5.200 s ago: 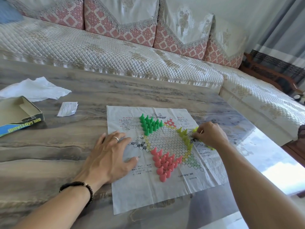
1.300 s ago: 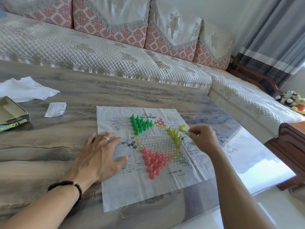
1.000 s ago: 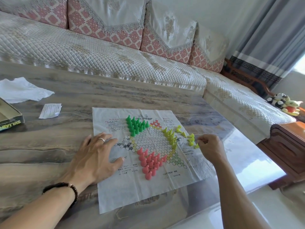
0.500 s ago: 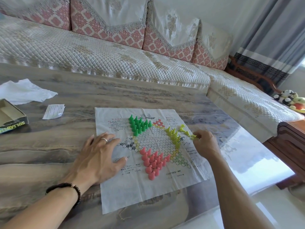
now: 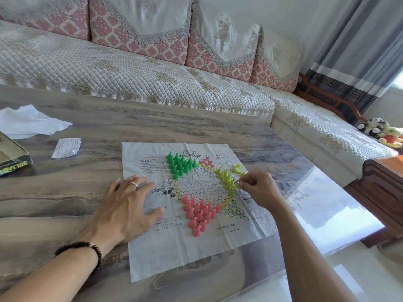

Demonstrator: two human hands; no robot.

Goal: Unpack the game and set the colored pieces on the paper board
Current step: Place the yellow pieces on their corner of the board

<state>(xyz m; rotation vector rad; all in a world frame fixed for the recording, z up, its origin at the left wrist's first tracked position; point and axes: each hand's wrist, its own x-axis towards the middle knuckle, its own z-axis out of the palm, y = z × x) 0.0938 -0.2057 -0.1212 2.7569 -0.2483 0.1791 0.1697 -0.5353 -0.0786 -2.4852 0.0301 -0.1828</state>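
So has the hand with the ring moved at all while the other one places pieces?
No. The left hand lies flat in the same spot on the left edge of the paper board, as before.

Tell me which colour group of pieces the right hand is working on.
The yellow-green pieces on the board's right side: the right hand pinches one at their edge. The green pieces and pink pieces stand untouched in neat triangles.

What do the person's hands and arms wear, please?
Both forearms are bare, no sleeves in view. The left hand has a silver ring on one finger and a dark beaded bracelet at the wrist. The right hand wears nothing visible.
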